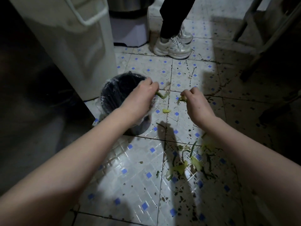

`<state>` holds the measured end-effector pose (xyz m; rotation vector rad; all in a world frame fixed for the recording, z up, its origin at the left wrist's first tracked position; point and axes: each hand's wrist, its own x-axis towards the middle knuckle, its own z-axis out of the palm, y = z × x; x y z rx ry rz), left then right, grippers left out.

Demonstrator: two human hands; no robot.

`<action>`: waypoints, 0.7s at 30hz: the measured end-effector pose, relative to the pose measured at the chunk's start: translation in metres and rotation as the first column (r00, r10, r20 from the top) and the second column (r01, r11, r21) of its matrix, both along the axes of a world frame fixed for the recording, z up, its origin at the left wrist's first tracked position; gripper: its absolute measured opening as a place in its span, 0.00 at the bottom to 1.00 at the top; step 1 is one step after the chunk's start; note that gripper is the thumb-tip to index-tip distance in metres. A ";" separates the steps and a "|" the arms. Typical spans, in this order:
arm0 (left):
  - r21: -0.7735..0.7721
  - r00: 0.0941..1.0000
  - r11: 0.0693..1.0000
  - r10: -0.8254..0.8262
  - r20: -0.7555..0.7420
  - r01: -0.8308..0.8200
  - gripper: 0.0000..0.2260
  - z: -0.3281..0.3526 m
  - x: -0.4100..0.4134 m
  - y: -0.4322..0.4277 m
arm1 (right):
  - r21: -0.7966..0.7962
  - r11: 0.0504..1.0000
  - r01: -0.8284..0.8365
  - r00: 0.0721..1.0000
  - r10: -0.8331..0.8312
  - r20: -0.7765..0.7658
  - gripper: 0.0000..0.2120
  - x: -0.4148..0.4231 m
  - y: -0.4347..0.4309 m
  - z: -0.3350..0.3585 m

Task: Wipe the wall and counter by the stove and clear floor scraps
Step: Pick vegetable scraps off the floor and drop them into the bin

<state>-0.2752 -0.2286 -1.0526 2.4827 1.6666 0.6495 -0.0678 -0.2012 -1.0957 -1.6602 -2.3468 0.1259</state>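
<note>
Our left hand [140,95] and right hand [197,102] each pinch green scraps [161,95] over the littered blue-dotted floor [138,168]; bin [112,95] centre-left.

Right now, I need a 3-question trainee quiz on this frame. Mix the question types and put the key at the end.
1. True or false: the left hand, by the black bin, is empty.
2. Where does the biggest scrap pile lie? A) inside the bin B) on the floor tiles beside the right forearm C) in the left hand
3. Count: how many hands hold a scrap?

Key
1. False: it grips a green scrap.
2. B
3. Two: the right hand pinches a second green scrap.
</note>
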 end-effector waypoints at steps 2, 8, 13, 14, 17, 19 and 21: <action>0.005 0.999 1.000 0.028 -0.017 -0.028 0.09 0.000 -0.017 0.000 | 0.007 1.000 -0.015 0.999 0.015 -0.029 0.22 -0.010 0.000 0.007; -0.020 0.983 0.990 0.139 -0.123 -0.142 0.13 -0.011 -0.058 0.002 | 0.033 0.993 -0.110 0.987 0.113 -0.114 0.20 -0.053 0.007 0.018; -0.051 0.966 0.977 0.194 -0.169 -0.206 0.13 -0.021 -0.073 0.003 | 0.038 0.985 -0.167 0.963 0.171 -0.208 0.19 -0.089 0.010 0.019; -0.065 0.965 0.975 0.200 -0.167 -0.213 0.14 -0.023 -0.075 0.003 | 0.021 0.986 -0.165 0.957 0.165 -0.239 0.19 -0.095 0.010 0.019; -0.122 0.963 0.964 0.214 -0.164 -0.235 0.18 -0.032 -0.083 0.002 | -0.048 0.987 -0.156 0.941 0.134 -0.310 0.21 -0.109 0.009 0.015; -0.129 0.961 0.962 0.216 -0.174 -0.239 0.19 -0.037 -0.089 0.000 | -0.079 0.984 -0.159 0.934 0.124 -0.335 0.21 -0.114 0.009 0.012; -0.134 0.956 0.958 0.228 -0.184 -0.254 0.19 -0.038 -0.092 -0.003 | -0.105 0.981 -0.164 0.932 0.119 -0.342 0.21 -0.119 0.008 0.008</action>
